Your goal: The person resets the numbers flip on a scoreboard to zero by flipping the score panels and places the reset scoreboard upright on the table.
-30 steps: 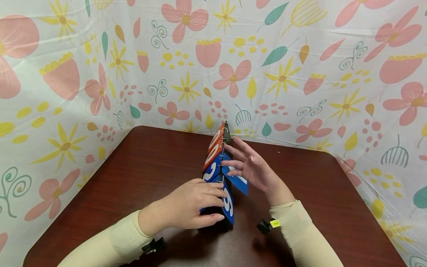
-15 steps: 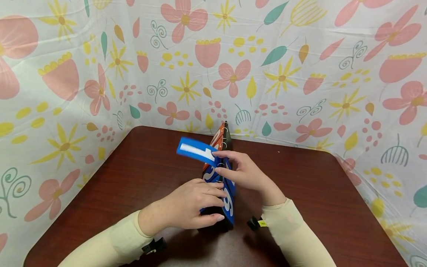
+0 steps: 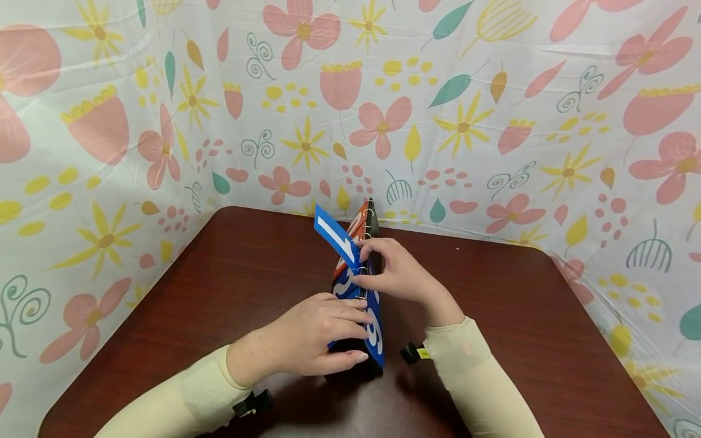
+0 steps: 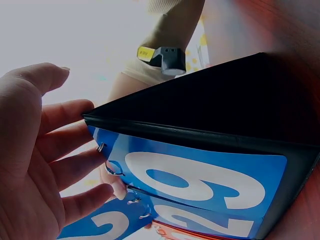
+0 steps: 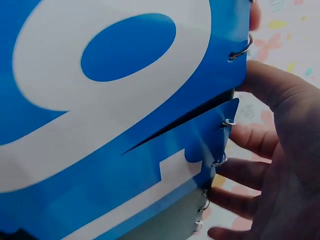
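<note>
A tabletop flip scoreboard (image 3: 373, 337) stands on the table, its black stand end toward me and its number cards hung on metal rings. Blue cards are at the near end, red-orange ones at the far end. My left hand (image 3: 323, 331) rests its fingers over the near top edge, the thumb apart from the board in the left wrist view. My right hand (image 3: 408, 274) has its thumb and index finger curled about the ring end of a blue number card (image 3: 335, 238). This card, marked 1, slants up and left from the top edge. A large 6 (image 4: 195, 180) shows in the left wrist view.
The dark reddish-brown table (image 3: 219, 274) extends around the scoreboard. A flower-patterned cloth (image 3: 465, 91) hangs behind and at the sides. Both wrists bear small black cameras; the right wrist's camera (image 3: 409, 353) has a yellow label.
The right hand has come in to the top edge, and the blue card has swung from the right side over to the left, now slanting up more steeply. The left hand stays put.
</note>
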`<state>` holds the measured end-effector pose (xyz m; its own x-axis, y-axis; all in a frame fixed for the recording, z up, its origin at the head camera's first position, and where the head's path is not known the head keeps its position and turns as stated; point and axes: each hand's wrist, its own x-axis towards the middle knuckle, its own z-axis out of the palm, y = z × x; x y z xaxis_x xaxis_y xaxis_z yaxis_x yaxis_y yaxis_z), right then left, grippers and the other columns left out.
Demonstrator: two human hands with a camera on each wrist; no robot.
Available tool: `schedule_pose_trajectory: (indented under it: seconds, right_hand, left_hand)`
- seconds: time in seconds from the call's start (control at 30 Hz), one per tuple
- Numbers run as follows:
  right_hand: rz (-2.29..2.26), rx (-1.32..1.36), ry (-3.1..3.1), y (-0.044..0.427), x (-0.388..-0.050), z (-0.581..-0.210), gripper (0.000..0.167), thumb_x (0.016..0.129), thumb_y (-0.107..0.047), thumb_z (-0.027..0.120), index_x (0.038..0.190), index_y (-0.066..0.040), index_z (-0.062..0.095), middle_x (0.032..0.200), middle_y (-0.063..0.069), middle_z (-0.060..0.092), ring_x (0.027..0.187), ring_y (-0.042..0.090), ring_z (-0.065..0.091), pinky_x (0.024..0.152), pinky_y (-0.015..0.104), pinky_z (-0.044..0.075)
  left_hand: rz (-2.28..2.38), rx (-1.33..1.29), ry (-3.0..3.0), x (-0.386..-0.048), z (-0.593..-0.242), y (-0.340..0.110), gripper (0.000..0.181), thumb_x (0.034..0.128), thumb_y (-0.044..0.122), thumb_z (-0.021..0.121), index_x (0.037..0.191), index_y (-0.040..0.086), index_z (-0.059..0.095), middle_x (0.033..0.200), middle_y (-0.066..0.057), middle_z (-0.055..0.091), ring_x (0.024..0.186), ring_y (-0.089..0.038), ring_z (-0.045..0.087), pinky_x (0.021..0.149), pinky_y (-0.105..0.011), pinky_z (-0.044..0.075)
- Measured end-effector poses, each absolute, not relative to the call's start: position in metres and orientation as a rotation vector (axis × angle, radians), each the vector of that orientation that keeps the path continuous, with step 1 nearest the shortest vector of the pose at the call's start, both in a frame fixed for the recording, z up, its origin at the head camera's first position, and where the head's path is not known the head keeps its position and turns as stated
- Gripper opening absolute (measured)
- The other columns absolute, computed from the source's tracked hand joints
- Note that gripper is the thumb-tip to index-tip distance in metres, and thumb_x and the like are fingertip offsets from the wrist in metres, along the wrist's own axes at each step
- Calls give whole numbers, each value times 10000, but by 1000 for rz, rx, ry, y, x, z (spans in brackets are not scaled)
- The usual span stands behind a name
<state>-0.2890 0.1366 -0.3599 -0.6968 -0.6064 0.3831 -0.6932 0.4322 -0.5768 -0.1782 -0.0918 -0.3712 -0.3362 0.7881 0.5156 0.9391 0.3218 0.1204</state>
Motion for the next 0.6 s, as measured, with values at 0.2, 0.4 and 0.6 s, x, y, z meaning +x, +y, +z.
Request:
schedule_pose_trajectory:
  seconds: [0.2, 0.4, 0.6]
  right_hand:
    - [1044, 1077, -2603, 132, -291, -360, 310, 783, -325, 864, 920, -214, 609, 1235, 12, 698, 1152, 222, 569, 835, 444, 534]
    - [1192, 1088, -2531, 129, -292, -361, 308, 780, -235, 862, 947, -195, 606, 895, 32, 645, 830, 285, 578, 626, 348, 481]
    - [1117, 1013, -2533, 122, -289, -366, 330, 786, -306, 884, 962, -212, 621, 914, -18, 657, 897, 217, 561, 730, 364, 492]
  left_hand:
    - [-555, -1536, -2198, -179, -372, -93, 300, 996, 439, 646, 1131, 209, 782, 1281, 63, 738, 1368, -141, 592, 1048, -379, 536]
    - [-551, -1528, -2207, -179, -372, -93, 291, 994, 434, 648, 1134, 216, 781, 1287, 72, 734, 1375, -128, 585, 1048, -372, 533]
    - [-567, -1530, -2228, -178, -372, -93, 298, 997, 433, 644, 1140, 211, 781, 1288, 65, 735, 1372, -133, 588, 1063, -379, 527]
